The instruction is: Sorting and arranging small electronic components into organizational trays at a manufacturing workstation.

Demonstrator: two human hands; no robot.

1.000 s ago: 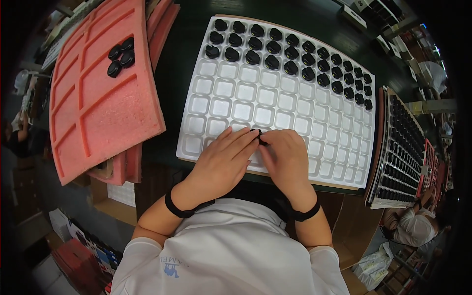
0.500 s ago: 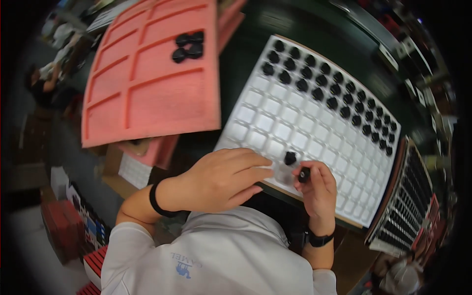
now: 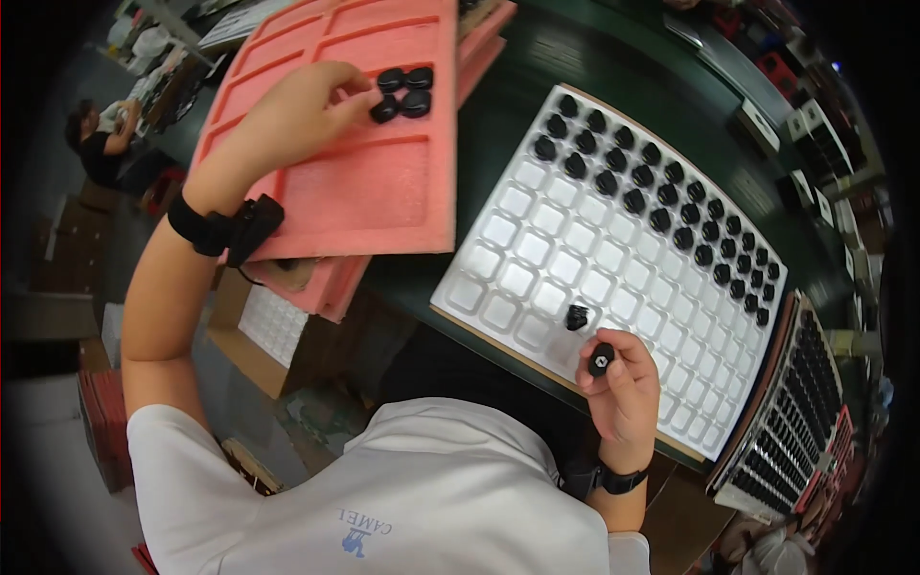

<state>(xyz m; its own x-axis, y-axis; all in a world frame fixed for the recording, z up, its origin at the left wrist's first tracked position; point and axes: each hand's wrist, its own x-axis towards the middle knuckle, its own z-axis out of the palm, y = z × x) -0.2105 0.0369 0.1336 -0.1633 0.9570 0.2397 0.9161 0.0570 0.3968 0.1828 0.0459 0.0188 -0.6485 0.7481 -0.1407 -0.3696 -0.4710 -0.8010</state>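
My left hand (image 3: 309,107) reaches over the pink foam tray (image 3: 362,206), its fingers curled and partly apart. Its fingertips are at the left edge of a small cluster of rounded black pieces (image 3: 416,103); I see nothing lifted in them. Near the front edge of the white compartment tray (image 3: 517,280), my right hand (image 3: 625,383) pinches a small black oval piece (image 3: 601,360) with a pale mark on its face. Just beyond those fingers, a single black piece (image 3: 576,317) sits in a compartment. Several rows of black pieces (image 3: 659,219) fill the far side of the white tray.
Another tray packed with black pieces (image 3: 781,422) stands at the right. Beneath the pink tray are more pink trays (image 3: 337,287), with a cardboard box (image 3: 251,355) below. The dark green table (image 3: 575,48) extends behind. A person (image 3: 110,139) sits at the far left.
My left hand has moved from the white tray's front edge up and left to the black pieces on the pink tray. My right hand still holds its oval piece, its marked face now clearer.
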